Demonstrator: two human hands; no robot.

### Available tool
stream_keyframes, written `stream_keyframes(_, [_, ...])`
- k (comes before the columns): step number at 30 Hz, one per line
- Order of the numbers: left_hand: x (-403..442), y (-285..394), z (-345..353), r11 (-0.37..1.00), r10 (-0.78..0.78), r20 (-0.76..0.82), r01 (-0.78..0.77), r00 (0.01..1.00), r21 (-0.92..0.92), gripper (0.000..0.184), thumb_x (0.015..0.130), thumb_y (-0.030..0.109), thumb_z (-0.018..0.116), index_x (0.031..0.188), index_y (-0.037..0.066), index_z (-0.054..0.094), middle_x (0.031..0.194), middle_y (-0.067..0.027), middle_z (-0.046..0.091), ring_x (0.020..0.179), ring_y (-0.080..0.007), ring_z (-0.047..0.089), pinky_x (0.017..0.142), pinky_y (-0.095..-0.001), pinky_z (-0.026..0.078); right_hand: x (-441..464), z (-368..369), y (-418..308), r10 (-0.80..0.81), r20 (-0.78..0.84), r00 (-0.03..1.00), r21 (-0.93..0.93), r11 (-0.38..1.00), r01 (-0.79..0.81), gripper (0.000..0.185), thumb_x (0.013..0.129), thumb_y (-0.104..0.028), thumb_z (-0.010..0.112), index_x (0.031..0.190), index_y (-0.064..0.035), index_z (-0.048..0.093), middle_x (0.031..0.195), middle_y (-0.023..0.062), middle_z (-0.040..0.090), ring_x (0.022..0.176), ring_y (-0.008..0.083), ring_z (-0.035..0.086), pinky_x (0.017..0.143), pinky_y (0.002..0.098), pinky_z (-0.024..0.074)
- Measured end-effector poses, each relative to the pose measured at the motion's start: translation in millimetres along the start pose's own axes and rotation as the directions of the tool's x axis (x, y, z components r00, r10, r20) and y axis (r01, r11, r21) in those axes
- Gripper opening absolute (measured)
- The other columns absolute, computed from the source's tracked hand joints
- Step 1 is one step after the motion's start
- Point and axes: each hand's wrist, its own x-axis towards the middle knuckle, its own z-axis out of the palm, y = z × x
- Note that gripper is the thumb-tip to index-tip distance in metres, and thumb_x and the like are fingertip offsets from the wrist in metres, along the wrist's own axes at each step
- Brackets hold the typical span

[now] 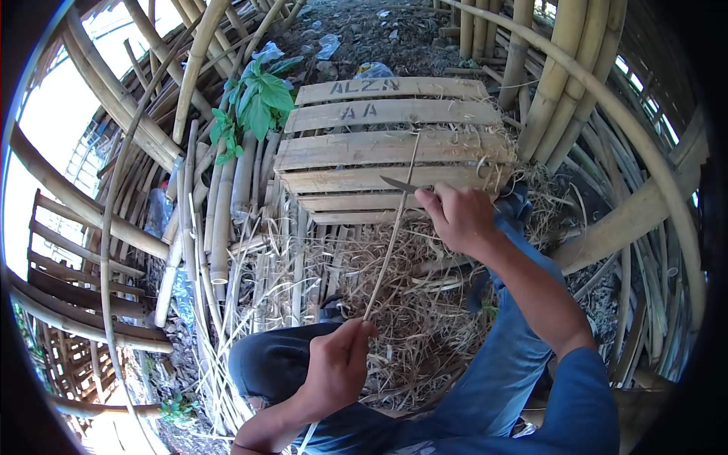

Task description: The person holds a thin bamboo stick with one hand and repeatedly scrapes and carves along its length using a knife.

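Left hand (338, 362) clenched around the near end of a thin bamboo strip (392, 239), right hand (460, 220) grasping a knife (399, 184), blade against the strip, strip slanting up over a slatted wooden crate (326, 149), bamboo shavings (413, 318) beneath.

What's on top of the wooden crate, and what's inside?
Pale shavings lie on the crate toward its right end; a thin strip and knife extend over it. What lies inside is hidden by the slats.
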Motion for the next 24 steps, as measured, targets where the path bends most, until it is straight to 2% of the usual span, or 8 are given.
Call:
stream_keyframes(4, [5.1, -8.1, -1.2, 0.995, -0.068, -0.004, 0.068, 0.998, -0.069, 0.014, 0.093, 0.005, 0.05, 0.089, -0.003, 0.061, 0.048, -0.0006, 0.036, 0.045, -0.0035, 0.033, 0.041, -0.0247, 0.027, -9.8, -8.4, -16.8, -0.181, -0.07, 0.981, 0.049, 0.982, 0.185, 0.055, 0.095, -0.05, 0.041, 0.062, -0.008, 0.055, 0.039, 0.004, 0.047, 0.03, 0.02, 0.047, 0.034, 0.0344, 0.0388])
stream_keyframes(6, [5.9, -13.2, -2.0, 0.996, -0.061, 0.006, 0.061, 0.998, -0.066, 0.017, 0.095, 0.007, 0.049, 0.089, -0.003, 0.061, 0.05, 0.0025, 0.037, 0.046, -0.0024, 0.031, 0.041, -0.0236, 0.025, -4.9, -11.8, -9.5, 0.025, 0.142, 0.989, 0.069, 0.997, -0.035, 0.053, 0.094, -0.048, 0.043, 0.063, -0.0074, 0.056, 0.04, 0.0054, 0.048, 0.032, 0.021, 0.05, 0.035, 0.0358, 0.0405])
stream_keyframes(7, [6.9, -11.1, -2.7, 0.969, -0.135, 0.052, 0.142, 0.99, -0.201, 0.019, 0.096, 0.009, 0.048, 0.089, -0.002, 0.061, 0.052, 0.0042, 0.037, 0.046, -0.0019, 0.03, 0.041, -0.0228, 0.024, -1.7, -6.4, -2.3, -0.06, -0.075, 0.995, 0.085, 0.994, 0.066, 0.052, 0.094, -0.048, 0.044, 0.062, -0.0079, 0.055, 0.04, 0.0061, 0.047, 0.032, 0.0225, 0.05, 0.034, 0.0368, 0.04])
stream_keyframes(10, [12.0, -4.5, -3.6, 0.878, -0.221, 0.157, 0.266, 0.963, -0.398, 0.025, 0.099, 0.016, 0.044, 0.093, -0.002, 0.06, 0.057, 0.008, 0.037, 0.047, -0.0008, 0.028, 0.041, -0.0204, 0.022, -23.1, -4.8, -32.1, -0.104, 0.021, 0.994, 0.212, 0.972, 0.098, 0.052, 0.094, -0.047, 0.044, 0.061, -0.0085, 0.055, 0.04, 0.0063, 0.047, 0.033, 0.0231, 0.051, 0.033, 0.0371, 0.0389])
stream_keyframes(11, [14.1, -0.9, -5.9, 0.824, -0.259, 0.215, 0.332, 0.942, -0.46, 0.026, 0.1, 0.018, 0.043, 0.094, -0.002, 0.059, 0.056, 0.0076, 0.037, 0.046, -0.0011, 0.029, 0.041, -0.02, 0.023, -27.7, -7.7, -40.7, -0.218, -0.044, 0.975, 0.19, 0.956, 0.223, 0.052, 0.094, -0.047, 0.044, 0.061, -0.0087, 0.054, 0.04, 0.007, 0.047, 0.034, 0.0234, 0.052, 0.034, 0.0369, 0.0395])
stream_keyframes(16, [15.6, 2.4, -10.5, 0.646, -0.321, 0.38, 0.494, 0.868, -0.582, 0.03, 0.101, 0.023, 0.04, 0.097, -0.003, 0.057, 0.056, 0.007, 0.036, 0.044, -0.0022, 0.029, 0.04, -0.0198, 0.022, -15.9, -12.6, -25.7, -0.133, -0.041, 0.99, 0.103, 0.985, 0.136, 0.048, 0.093, -0.045, 0.048, 0.064, -0.0074, 0.052, 0.042, 0.0089, 0.049, 0.036, 0.0238, 0.054, 0.035, 0.0367, 0.042])
stream_keyframes(19, [17.9, 2.0, -13.9, 0.539, -0.34, 0.449, 0.562, 0.827, -0.627, 0.032, 0.101, 0.024, 0.038, 0.098, -0.002, 0.056, 0.055, 0.0071, 0.031, 0.044, -0.0025, 0.024, 0.04, -0.0201, 0.019, -26.5, -4.7, -38.7, -0.304, -0.078, 0.95, 0.14, 0.94, 0.312, 0.047, 0.093, -0.043, 0.048, 0.064, -0.0067, 0.051, 0.041, 0.009, 0.049, 0.037, 0.0255, 0.055, 0.035, 0.0369, 0.0415])
stream_keyframes(24, [13.1, 0.1, -15.3, 0.538, -0.315, 0.455, 0.552, 0.833, -0.638, 0.032, 0.101, 0.024, 0.038, 0.098, -0.002, 0.056, 0.055, 0.0068, 0.031, 0.044, -0.0028, 0.024, 0.04, -0.0202, 0.019, -13.1, -8.4, -23.5, -0.102, -0.059, 0.993, 0.051, 0.993, 0.105, 0.047, 0.093, -0.044, 0.048, 0.063, -0.0079, 0.05, 0.04, 0.0082, 0.048, 0.035, 0.0235, 0.054, 0.035, 0.0366, 0.0422])
